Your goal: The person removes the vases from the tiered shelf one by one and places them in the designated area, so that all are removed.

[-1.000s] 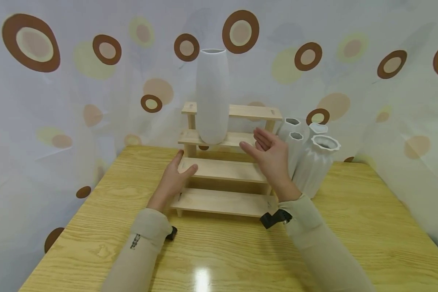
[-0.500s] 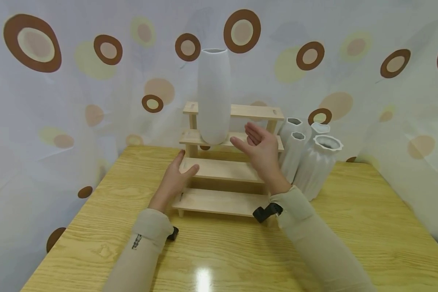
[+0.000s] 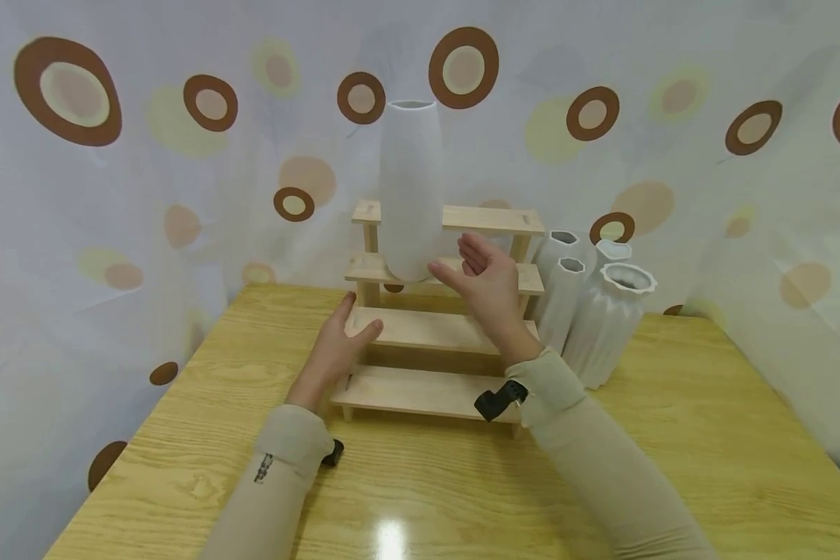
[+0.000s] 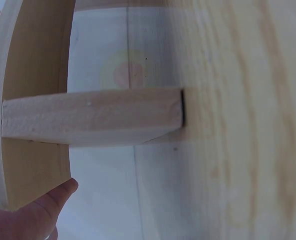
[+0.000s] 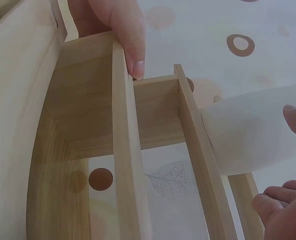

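Observation:
A tall white vase (image 3: 411, 187) stands upright on the second-highest board of a stepped wooden shelf (image 3: 427, 389), left of its middle. My left hand (image 3: 332, 342) grips the left end of the board below; the right wrist view shows its thumb (image 5: 135, 55) over that board's edge and its fingers behind. In the left wrist view its fingers (image 4: 53, 200) wrap the wooden end piece. My right hand (image 3: 490, 295) is held in front of the shelf, just right of the vase's base. Its fingers are relaxed around nothing, with the thumb reaching toward the vase.
Several more white vases stand close together at the shelf's right end, the front one a ribbed vase (image 3: 605, 327) with a scalloped mouth. A wood-grain table (image 3: 217, 404) carries everything. Behind hangs a patterned cloth (image 3: 238, 171) with brown rings.
My right hand has moved left along the shelf toward the vase's base. My left hand keeps its grip on the board, and the vase stays in place.

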### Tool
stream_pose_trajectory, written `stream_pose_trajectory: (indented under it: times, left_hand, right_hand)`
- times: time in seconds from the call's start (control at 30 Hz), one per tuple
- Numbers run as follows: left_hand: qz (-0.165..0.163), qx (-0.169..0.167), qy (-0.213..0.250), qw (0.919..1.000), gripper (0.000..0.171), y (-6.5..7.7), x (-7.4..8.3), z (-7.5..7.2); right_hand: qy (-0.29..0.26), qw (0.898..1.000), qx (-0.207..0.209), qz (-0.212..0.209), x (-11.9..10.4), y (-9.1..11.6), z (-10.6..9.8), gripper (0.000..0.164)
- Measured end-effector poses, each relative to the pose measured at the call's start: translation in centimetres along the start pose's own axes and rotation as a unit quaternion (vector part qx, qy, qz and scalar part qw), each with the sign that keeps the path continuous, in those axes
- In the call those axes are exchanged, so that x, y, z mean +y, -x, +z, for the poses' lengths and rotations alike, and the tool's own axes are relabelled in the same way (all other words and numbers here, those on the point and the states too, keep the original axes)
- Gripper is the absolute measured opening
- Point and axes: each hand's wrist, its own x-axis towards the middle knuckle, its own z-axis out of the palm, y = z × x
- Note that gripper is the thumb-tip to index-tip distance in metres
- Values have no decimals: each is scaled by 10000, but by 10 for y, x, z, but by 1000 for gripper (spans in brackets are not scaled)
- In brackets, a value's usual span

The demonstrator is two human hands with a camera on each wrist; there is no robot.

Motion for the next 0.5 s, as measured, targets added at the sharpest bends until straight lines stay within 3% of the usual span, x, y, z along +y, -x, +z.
stream_pose_trajectory:
  times: [0.5]
  left_hand:
    - [-50, 50, 17, 10000, 90, -1, -1, 1]
  right_hand:
    - [-366, 9993, -1, 33, -5, -15, 21, 86]
